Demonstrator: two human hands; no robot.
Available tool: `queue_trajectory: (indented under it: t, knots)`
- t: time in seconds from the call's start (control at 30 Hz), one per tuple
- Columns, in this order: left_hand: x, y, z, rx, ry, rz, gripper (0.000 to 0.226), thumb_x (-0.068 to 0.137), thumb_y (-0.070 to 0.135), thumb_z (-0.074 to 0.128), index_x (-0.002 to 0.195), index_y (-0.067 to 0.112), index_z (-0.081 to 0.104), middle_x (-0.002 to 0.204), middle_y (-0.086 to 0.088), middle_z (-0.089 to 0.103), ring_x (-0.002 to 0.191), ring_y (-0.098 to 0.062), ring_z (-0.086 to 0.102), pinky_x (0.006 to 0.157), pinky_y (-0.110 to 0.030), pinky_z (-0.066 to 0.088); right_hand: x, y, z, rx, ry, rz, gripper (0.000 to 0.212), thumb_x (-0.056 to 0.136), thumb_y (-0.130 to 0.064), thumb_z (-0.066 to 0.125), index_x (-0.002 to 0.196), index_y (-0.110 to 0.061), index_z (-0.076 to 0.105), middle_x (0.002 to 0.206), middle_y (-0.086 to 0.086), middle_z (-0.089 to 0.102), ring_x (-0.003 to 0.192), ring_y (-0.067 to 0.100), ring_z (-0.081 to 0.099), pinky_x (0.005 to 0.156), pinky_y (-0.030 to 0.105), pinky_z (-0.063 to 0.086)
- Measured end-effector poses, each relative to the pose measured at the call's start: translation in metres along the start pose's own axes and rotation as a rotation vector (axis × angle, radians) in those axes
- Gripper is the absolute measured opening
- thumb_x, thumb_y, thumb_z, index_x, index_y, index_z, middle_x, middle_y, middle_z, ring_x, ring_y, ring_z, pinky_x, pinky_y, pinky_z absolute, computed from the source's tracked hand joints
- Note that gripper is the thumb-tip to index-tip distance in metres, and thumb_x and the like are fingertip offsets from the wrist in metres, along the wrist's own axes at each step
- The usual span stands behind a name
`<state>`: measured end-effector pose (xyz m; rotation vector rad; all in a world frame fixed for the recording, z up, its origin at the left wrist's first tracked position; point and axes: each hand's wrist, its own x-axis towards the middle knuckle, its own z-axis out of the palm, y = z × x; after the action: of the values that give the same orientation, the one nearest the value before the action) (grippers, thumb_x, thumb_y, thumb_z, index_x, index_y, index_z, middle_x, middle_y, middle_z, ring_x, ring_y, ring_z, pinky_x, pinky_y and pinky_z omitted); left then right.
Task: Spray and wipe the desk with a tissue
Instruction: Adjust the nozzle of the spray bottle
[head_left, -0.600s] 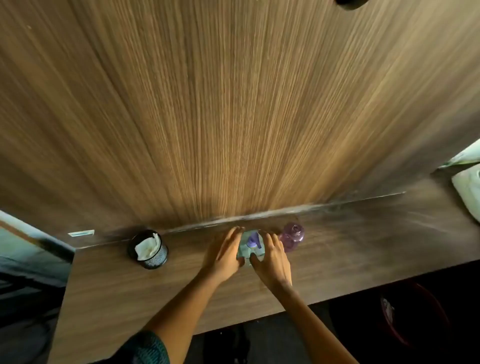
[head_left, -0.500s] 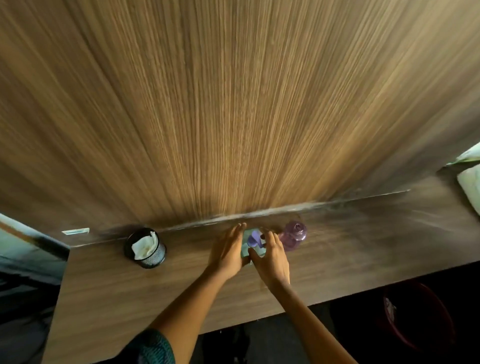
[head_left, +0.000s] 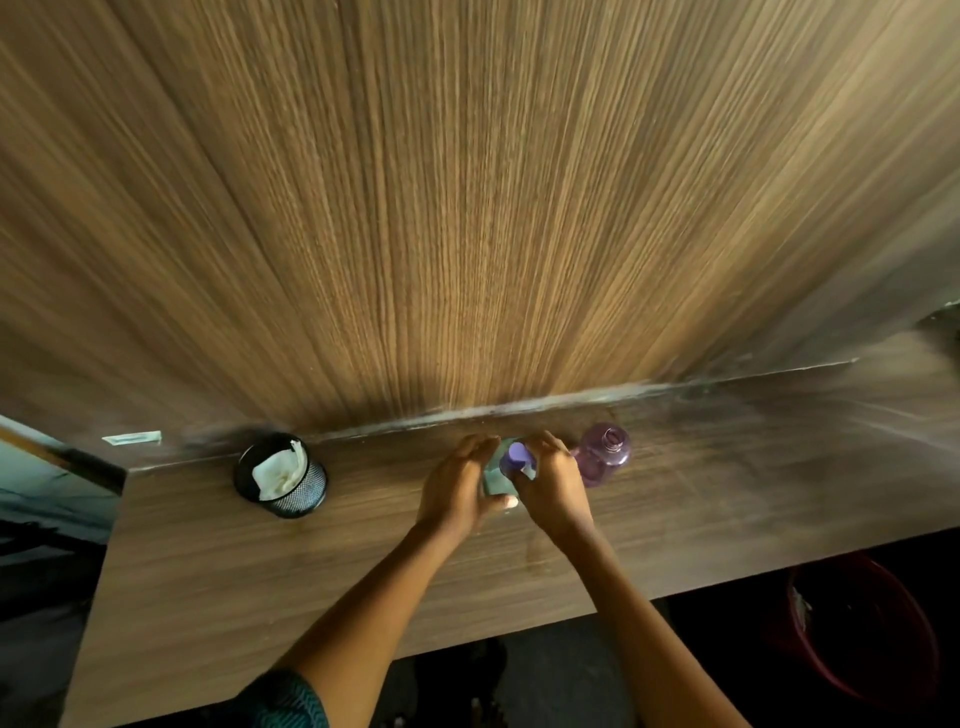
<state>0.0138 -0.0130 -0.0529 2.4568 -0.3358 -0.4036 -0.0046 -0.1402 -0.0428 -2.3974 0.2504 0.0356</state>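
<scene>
Both hands (head_left: 506, 486) clasp a teal-and-purple bottle (head_left: 501, 470) — mostly hidden by fingers (head_left: 540, 452).

Single head-mounted wide-angle view, looking steeply down and forward across the worktop (head_left: 218, 582) from its near edge toward the wood-panelled wall (head_left: 467, 208), close range.

Left hand (head_left: 457, 491) and right hand (head_left: 553, 486) cupped together

The desk (head_left: 260, 571) and the wall panel (head_left: 467, 208) behind it are wood-grain laminate, streaked and matt with a faint sheen. The purple bottle (head_left: 605, 454) is translucent glossy plastic, and the black mesh cup (head_left: 298, 491) looks like perforated metal holding crumpled white tissue (head_left: 278, 470).
</scene>
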Motion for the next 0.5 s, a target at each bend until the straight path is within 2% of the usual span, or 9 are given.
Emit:
queue_trajectory:
  t: [0.1,0.17,0.23,0.27,0.33,0.4,0.43,0.5]
  knots:
    - [0.0,-0.002,0.002,-0.011,0.014,0.004,0.078,0.069,0.035,0.075,0.137,0.019,0.041,0.145,0.001,0.041,0.13,-0.015,0.043,0.104,-0.027,0.039,0.004,-0.003,-0.01,0.018,-0.087,0.012,0.034,0.073,-0.002,0.063,0.107,-0.004,0.061,0.109,0.011,0.063,0.106,0.03,0.056,0.079,0.029,0.042]
    - [0.0,-0.002,0.003,-0.007,0.021,0.018,0.077,0.069,0.036,0.076,0.136,0.019,0.041,0.144,0.002,0.042,0.129,-0.015,0.043,0.104,-0.028,0.039,0.007,-0.01,-0.016,-0.091,-0.134,0.041,0.045,0.073,-0.02,0.069,0.116,-0.011,0.056,0.114,0.006,0.062,0.108,0.028,0.056,0.081,0.035,0.046]
    - [0.0,-0.004,0.004,0.007,0.022,0.029,0.077,0.071,0.036,0.075,0.137,0.02,0.039,0.146,0.002,0.04,0.132,-0.014,0.04,0.107,-0.031,0.037,0.01,-0.019,-0.022,-0.327,-0.125,0.06,0.046,0.076,-0.038,0.067,0.113,-0.013,0.058,0.115,0.007,0.062,0.106,0.029,0.059,0.081,0.037,0.045]
    - [0.0,-0.005,0.006,0.016,0.042,0.048,0.076,0.072,0.035,0.074,0.138,0.021,0.039,0.146,0.003,0.039,0.133,-0.015,0.04,0.108,-0.032,0.037,0.011,-0.023,-0.023,-0.385,-0.122,0.055,0.041,0.079,-0.038,0.064,0.11,-0.011,0.06,0.114,0.009,0.064,0.104,0.03,0.06,0.081,0.036,0.045]
    - [-0.001,-0.007,0.008,0.024,0.063,0.074,0.075,0.072,0.033,0.074,0.137,0.021,0.039,0.144,0.003,0.042,0.13,-0.015,0.043,0.105,-0.031,0.04,0.012,-0.026,-0.022,-0.412,-0.155,-0.025,0.031,0.083,-0.026,0.059,0.11,-0.01,0.061,0.115,0.01,0.064,0.106,0.03,0.06,0.084,0.036,0.044]
    - [-0.003,-0.007,0.009,0.034,0.076,0.081,0.074,0.072,0.032,0.074,0.137,0.021,0.039,0.143,0.002,0.043,0.129,-0.015,0.044,0.104,-0.03,0.041,0.012,-0.027,-0.022,-0.397,-0.199,-0.135,0.035,0.082,-0.014,0.057,0.116,-0.013,0.058,0.124,0.007,0.055,0.114,0.03,0.052,0.09,0.039,0.041]
    - [-0.003,-0.007,0.01,0.044,0.077,0.075,0.074,0.073,0.033,0.073,0.138,0.022,0.038,0.144,0.003,0.042,0.13,-0.016,0.043,0.104,-0.03,0.04,0.011,-0.026,-0.021,-0.356,-0.187,-0.14,0.041,0.08,-0.013,0.059,0.12,-0.015,0.054,0.125,0.006,0.05,0.115,0.029,0.048,0.089,0.04,0.042]
    - [-0.003,-0.008,0.011,0.052,0.064,0.057,0.076,0.074,0.036,0.072,0.139,0.024,0.035,0.146,0.004,0.039,0.132,-0.017,0.038,0.106,-0.032,0.038,0.005,-0.024,-0.02,-0.213,-0.055,-0.002,0.051,0.076,-0.022,0.068,0.121,-0.016,0.045,0.12,0.006,0.044,0.109,0.027,0.049,0.075,0.039,0.047]
